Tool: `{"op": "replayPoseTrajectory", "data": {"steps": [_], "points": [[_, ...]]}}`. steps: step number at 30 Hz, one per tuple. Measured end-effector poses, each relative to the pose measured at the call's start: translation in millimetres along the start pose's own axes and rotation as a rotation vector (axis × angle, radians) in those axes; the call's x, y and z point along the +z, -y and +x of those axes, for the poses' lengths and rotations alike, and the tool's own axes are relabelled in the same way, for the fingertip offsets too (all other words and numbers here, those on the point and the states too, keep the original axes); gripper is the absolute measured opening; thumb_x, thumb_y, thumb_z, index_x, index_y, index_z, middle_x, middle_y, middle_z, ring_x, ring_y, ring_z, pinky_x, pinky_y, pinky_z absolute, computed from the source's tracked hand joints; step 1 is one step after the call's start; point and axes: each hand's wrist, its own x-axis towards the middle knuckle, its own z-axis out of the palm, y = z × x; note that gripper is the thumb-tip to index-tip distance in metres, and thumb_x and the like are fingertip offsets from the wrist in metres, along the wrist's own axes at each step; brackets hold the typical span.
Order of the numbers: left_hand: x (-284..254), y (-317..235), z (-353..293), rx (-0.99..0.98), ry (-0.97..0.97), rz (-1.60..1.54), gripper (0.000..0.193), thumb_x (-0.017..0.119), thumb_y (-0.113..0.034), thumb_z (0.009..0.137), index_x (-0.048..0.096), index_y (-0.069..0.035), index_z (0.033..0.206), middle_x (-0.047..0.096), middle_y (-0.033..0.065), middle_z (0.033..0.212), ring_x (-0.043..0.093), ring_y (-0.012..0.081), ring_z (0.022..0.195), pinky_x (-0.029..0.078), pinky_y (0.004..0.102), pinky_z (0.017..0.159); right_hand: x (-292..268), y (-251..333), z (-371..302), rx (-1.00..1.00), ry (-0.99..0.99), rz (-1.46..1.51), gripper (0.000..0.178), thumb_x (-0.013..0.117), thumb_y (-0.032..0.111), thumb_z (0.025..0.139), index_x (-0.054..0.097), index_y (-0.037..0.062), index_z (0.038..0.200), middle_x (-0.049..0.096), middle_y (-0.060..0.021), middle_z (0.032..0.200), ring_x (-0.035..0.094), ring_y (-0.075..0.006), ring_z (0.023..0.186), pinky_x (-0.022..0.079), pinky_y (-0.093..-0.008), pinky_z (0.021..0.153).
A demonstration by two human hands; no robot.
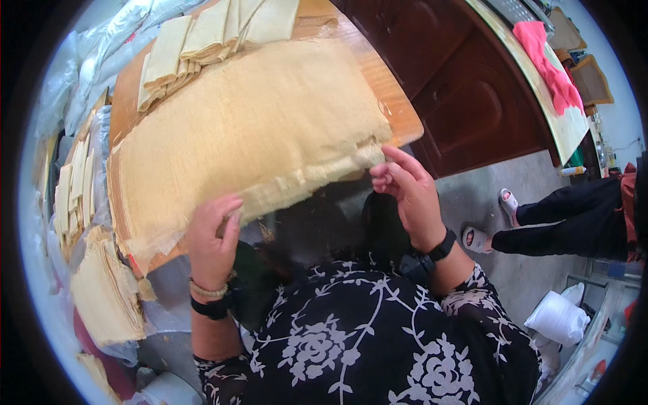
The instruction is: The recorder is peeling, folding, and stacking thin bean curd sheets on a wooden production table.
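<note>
A broad, pale-yellow sheet [256,115] covers most of a wooden table [395,88], its near edge uneven and bunched toward the right. The person's left hand [214,233] is at the near edge, left of the middle, with fingers together and thumb slightly apart; whether it grips the sheet, I cannot tell. The right hand [408,189] is at the near right corner, fingers curled and index finger extended to the edge; its grip is also unclear. Folded yellow strips [196,47] lie at the far left of the table. A layered yellow stack [108,290] sits at near left, beside the table.
</note>
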Motion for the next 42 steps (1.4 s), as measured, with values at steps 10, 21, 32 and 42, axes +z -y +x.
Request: {"op": "replayPoseTrajectory", "data": {"steps": [10,21,32,42], "points": [[50,-60,-93,-0.151,0.097,-0.175,0.011,0.072,-0.004,0.084,0.073,-0.006,0.095,0.071,0.0109,0.086,0.067,0.0307,0.08,0.054,0.0383,0.07,-2,-9,23,0.266,0.222,0.523,0.036,0.052,0.02,0.106,0.055,0.0014,0.136,0.07,-0.0098,0.11,0.07,-0.0169,0.092,0.062,-0.0334,0.08],[66,-80,-39,0.096,0.096,-0.175,0.015,0.073,-0.004,0.083,0.072,-0.006,0.098,0.071,0.011,0.089,0.068,0.031,0.082,0.054,0.0395,0.073,-5,0,38,0.244,0.179,0.393,0.035,0.05,0.021,0.107,0.055,0.0029,0.136,0.07,-0.0116,0.116,0.071,-0.0186,0.095,0.061,-0.0339,0.079],[106,-57,94,0.13,0.018,0.354,0.055,0.082,-0.037,0.078,0.065,-0.01,0.124,0.063,0.01,0.129,0.056,0.0302,0.124,0.045,0.0438,0.103,-2,15,33,0.075,0.191,0.229,0.043,0.048,0.019,0.107,0.045,0.0008,0.146,0.063,-0.0149,0.136,0.067,-0.0205,0.111,0.057,-0.0346,0.091],[118,-59,109,0.218,0.003,0.385,0.055,0.08,-0.039,0.08,0.065,-0.01,0.124,0.064,0.011,0.124,0.059,0.0313,0.118,0.047,0.0438,0.099,-22,-2,17,0.177,0.227,0.381,0.049,0.048,0.018,0.106,0.039,-0.0011,0.15,0.058,-0.017,0.141,0.064,-0.0247,0.119,0.058,-0.0353,0.093]]}}
